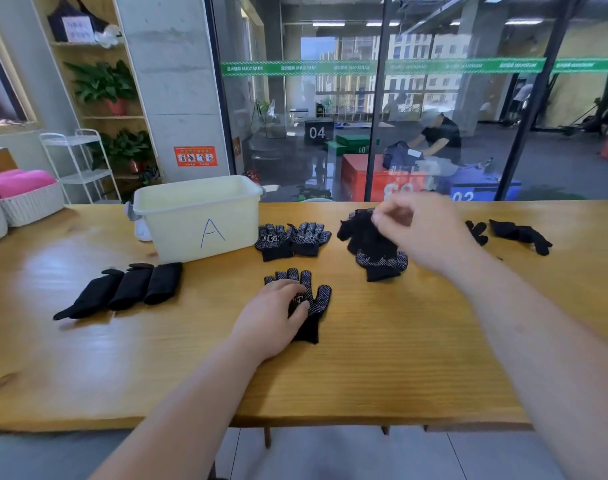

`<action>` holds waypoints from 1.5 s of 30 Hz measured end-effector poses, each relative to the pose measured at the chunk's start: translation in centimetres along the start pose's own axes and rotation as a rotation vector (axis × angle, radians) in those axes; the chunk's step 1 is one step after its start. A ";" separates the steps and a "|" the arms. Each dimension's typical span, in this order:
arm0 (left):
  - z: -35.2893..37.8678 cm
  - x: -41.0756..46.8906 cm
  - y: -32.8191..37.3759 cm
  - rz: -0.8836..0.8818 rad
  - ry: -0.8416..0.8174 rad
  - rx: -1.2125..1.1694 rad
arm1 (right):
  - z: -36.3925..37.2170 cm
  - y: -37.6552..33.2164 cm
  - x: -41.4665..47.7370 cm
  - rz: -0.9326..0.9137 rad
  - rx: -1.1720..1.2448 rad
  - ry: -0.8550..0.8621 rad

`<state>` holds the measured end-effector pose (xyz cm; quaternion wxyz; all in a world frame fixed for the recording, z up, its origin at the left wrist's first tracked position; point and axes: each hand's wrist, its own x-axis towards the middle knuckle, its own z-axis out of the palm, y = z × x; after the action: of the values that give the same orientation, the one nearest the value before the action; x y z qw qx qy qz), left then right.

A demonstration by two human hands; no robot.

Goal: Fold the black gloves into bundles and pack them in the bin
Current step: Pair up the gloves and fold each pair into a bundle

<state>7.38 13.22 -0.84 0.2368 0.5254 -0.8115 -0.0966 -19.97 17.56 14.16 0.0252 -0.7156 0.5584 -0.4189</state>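
Left hand [273, 315] lies fingers-relaxed on a flat dotted glove [321, 299] near centre; right hand [423, 230], blurred, fingers curled over the glove pile [364, 239] right of the bin [178, 230], hold undetermined.

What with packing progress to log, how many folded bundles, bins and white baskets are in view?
Bundles: 3
Bin: 1
Baskets: 2
Total: 6

Left hand [274, 313] pressed flat, right hand [420, 230] raised — fingers curled, blurred
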 end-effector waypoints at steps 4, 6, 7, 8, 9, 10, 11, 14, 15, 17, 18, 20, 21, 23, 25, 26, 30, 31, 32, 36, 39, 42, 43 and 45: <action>0.1 0.0 0.1 0.016 -0.023 0.049 | 3.1 2.5 -5.1 -0.080 -0.151 -0.473; 0.1 0.0 0.1 0.015 -0.026 0.056 | 4.6 4.2 -7.1 -0.047 -0.169 -0.625; 0.1 0.0 0.2 0.015 -0.026 0.059 | 5.1 4.8 -7.6 -0.029 -0.122 -0.585; 0.1 0.0 0.2 0.018 -0.023 0.064 | 5.4 5.2 -7.9 -0.012 -0.069 -0.495; 0.1 0.0 0.3 0.022 -0.019 0.071 | 5.7 5.7 -8.0 -0.004 -0.045 -0.381; 0.1 -0.1 0.4 0.027 -0.018 0.079 | 6.1 6.0 -7.8 0.005 -0.076 -0.288; 0.1 0.0 0.4 0.030 -0.025 0.086 | 6.4 6.3 -7.4 0.019 -0.140 -0.239; 0.2 0.2 0.5 0.019 -0.080 0.102 | 7.5 7.5 -5.8 0.122 -0.330 -0.370; 0.2 0.3 0.4 0.016 -0.102 0.111 | 8.0 8.2 -5.3 0.160 -0.362 -0.426; 0.3 0.5 0.2 0.024 -0.138 0.145 | 8.6 9.9 -4.4 0.249 -0.422 -0.463; 0.4 0.6 0.2 0.033 -0.151 0.168 | 8.7 10.8 -4.0 0.295 -0.455 -0.435; 0.6 0.7 0.1 0.048 -0.176 0.212 | 8.6 12.1 -3.4 0.372 -0.508 -0.350; 0.7 0.7 0.1 0.050 -0.191 0.232 | 8.6 12.3 -3.1 0.396 -0.529 -0.314; 0.7 0.9 0.2 0.045 -0.222 0.265 | 8.6 11.5 -3.0 0.393 -0.567 -0.280; 0.7 1.0 0.3 0.037 -0.251 0.279 | 9.1 9.2 -3.8 0.331 -0.542 -0.352; 0.6 1.1 0.4 0.034 -0.262 0.285 | 9.5 7.9 -4.6 0.296 -0.503 -0.421; 0.4 1.1 0.5 0.040 -0.313 0.299 | 11.1 5.5 -7.2 0.219 -0.511 -0.615; 0.2 1.1 0.5 0.039 -0.332 0.295 | 11.1 5.5 -7.2 0.222 -0.523 -0.627; 0.0 1.2 0.5 0.033 -0.343 0.278 | 10.9 5.6 -7.0 0.228 -0.528 -0.637; -0.3 2.1 1.2 -0.042 -0.229 0.163 | 10.6 5.5 -6.2 0.218 -0.533 -0.629; 0.9 3.1 1.6 -0.077 -0.250 0.213 | 12.0 5.4 -5.8 0.236 -0.539 -0.641; 1.8 4.5 0.8 -0.092 -0.304 0.317 | 13.3 5.8 -4.7 0.254 -0.545 -0.629; 1.8 5.0 0.5 -0.103 -0.317 0.339 | 13.6 5.9 -4.3 0.257 -0.547 -0.629; 1.4 5.7 0.2 -0.118 -0.345 0.371 | 13.9 6.1 -3.6 0.266 -0.540 -0.636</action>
<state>4.66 8.11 -0.34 -0.0116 0.5820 -0.8117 -0.0481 -16.10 12.20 0.01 0.0615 -0.7119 0.6995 -0.0100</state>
